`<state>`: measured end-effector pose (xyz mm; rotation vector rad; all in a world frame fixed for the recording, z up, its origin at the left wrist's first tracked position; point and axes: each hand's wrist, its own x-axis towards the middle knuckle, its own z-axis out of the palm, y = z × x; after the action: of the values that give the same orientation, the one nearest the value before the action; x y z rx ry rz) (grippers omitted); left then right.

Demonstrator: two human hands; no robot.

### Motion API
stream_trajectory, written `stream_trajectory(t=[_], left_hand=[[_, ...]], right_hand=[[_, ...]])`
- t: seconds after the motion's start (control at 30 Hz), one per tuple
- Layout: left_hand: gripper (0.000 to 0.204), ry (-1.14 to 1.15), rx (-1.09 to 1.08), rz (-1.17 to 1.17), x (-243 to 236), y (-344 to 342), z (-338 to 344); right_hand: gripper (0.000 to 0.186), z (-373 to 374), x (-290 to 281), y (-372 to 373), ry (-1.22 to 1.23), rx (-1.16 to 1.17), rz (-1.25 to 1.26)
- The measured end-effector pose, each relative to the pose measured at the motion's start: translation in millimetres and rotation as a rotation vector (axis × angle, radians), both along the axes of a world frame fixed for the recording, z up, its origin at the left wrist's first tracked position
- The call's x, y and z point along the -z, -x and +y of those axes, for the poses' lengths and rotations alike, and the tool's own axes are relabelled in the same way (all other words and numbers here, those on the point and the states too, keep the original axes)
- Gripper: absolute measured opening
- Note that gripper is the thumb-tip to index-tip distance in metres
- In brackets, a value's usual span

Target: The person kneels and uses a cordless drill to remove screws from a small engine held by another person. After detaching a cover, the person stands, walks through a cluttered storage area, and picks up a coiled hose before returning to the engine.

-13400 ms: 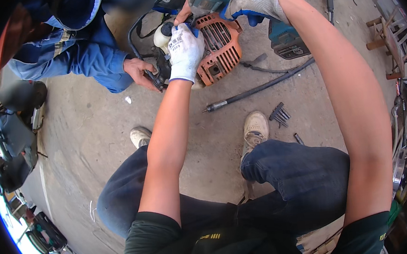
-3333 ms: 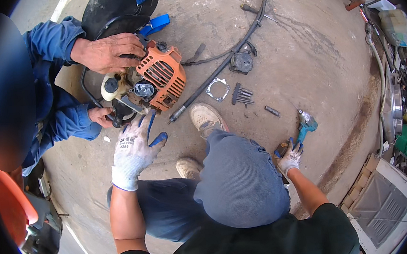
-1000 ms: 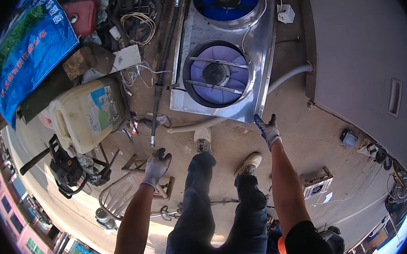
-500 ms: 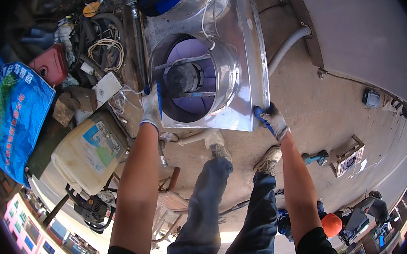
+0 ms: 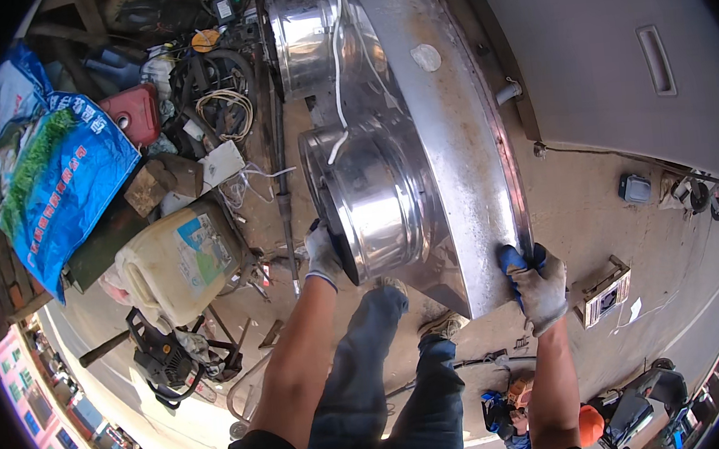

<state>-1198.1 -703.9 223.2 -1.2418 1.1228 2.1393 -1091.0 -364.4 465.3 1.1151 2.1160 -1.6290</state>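
Note:
A large shiny sheet-metal fan housing stands tilted in front of me, its broad rust-stained side turned toward me. Two round metal collars stick out of it to the left, and the near collar faces away enough that its inside is hidden. My left hand, in a white and blue work glove, grips the lower rim of the near collar. My right hand, gloved alike, is closed around the near right edge of the housing. A white cable hangs over the collars.
Left of the housing lie a yellowish jerrycan, a chainsaw, a red fuel can, coiled hoses and a blue printed sack. A grey panel stands at right. A person with an orange cap is behind my right arm.
The housing has tipped over to the left, so the purple fan inside the near collar no longer shows. Both hands moved with it, still gripping; the right one is now lower and further right.

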Motion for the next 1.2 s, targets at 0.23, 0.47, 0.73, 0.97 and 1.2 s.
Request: stream_trajectory(t=[0.23,0.47,0.73,0.97,1.2], left_hand=[[0.022,0.082,0.122,0.036,-111,-214,66],[0.039,-0.212,-0.060,-0.356,-207,-401,147],[0.059,-1.329,0.036,-0.792,-276,-545,209],[0.061,-1.046,0.471,-0.949,-287,-598,230],[0.036,-0.636,0.817,-0.676,-270,-590,324]], right_hand=[[0.023,52,-105,-163,-0.102,0.054,-0.027],[0.031,110,-229,-345,-0.456,-0.217,-0.257],[0.032,149,-328,-436,-0.429,-0.359,-0.384],[0.032,161,-353,-552,-0.124,0.199,-0.684],[0.026,203,-366,-614,-0.097,0.904,-0.601]])
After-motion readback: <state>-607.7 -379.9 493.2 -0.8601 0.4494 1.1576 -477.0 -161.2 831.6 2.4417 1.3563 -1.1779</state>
